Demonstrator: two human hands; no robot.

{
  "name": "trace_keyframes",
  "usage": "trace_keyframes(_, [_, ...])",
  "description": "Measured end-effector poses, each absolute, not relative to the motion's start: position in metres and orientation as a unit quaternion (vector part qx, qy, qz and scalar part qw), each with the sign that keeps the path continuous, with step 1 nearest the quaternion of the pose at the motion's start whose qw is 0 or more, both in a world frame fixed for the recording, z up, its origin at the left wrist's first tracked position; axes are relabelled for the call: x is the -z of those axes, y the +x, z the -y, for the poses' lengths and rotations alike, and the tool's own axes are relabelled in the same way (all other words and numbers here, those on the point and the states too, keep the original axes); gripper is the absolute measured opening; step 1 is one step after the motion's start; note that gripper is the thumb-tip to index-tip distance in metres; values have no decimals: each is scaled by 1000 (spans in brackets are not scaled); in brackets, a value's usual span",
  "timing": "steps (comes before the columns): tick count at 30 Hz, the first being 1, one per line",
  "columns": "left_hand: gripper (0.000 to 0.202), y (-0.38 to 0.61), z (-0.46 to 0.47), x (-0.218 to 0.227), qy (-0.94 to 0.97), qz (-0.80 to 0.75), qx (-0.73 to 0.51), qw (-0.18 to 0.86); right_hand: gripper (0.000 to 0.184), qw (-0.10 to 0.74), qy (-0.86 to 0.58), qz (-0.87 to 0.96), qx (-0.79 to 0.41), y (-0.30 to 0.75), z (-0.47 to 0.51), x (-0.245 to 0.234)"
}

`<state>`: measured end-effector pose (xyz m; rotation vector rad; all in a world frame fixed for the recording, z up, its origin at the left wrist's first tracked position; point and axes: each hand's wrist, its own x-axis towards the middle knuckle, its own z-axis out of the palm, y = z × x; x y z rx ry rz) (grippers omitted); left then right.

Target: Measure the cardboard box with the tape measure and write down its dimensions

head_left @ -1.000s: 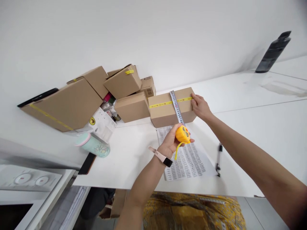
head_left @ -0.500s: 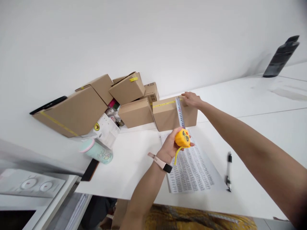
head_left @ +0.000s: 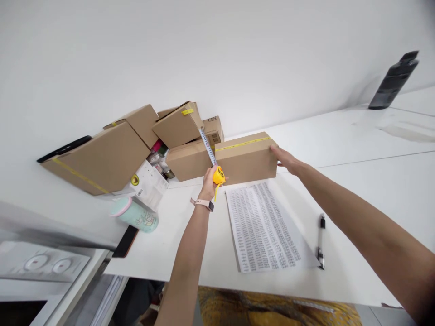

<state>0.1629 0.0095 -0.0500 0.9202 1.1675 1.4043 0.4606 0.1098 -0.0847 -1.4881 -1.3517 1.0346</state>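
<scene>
My left hand grips a yellow tape measure at the front left corner of a long cardboard box sealed with yellow tape. Its blade sticks up and back toward the stacked boxes. My right hand rests with fingers stretched flat against the box's right end. A pink-strapped watch sits on my left wrist.
Several more cardboard boxes are piled against the wall at the left, with small bottles between them. A printed sheet of numbers and a pen lie on the white table. A mint cup and a phone lie at the left edge.
My left hand has carried the tape measure from the box's middle to its left corner, the blade now pointing up freely. My right hand slid from the box's top to its right end.
</scene>
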Motion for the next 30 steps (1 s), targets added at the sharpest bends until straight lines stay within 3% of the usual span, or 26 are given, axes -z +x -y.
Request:
trace_keyframes(9, [51, 159, 74, 34, 439, -453, -582, 513, 54, 516, -537, 544, -385, 469, -39, 63])
trace_keyframes(16, [50, 168, 127, 64, 430, -498, -547, 518, 48, 493, -527, 523, -453, 477, 34, 105])
trace_keyframes(21, [50, 185, 147, 41, 417, -505, -586, 477, 49, 524, -546, 521, -394, 488, 33, 88])
trace_keyframes(25, [54, 228, 154, 18, 357, -440, -551, 612, 48, 568, -536, 541, -312, 490, 6, 42])
trace_keyframes(30, [42, 291, 135, 15, 239, -412, -422, 771, 42, 483, -517, 661, -250, 467, -37, 0])
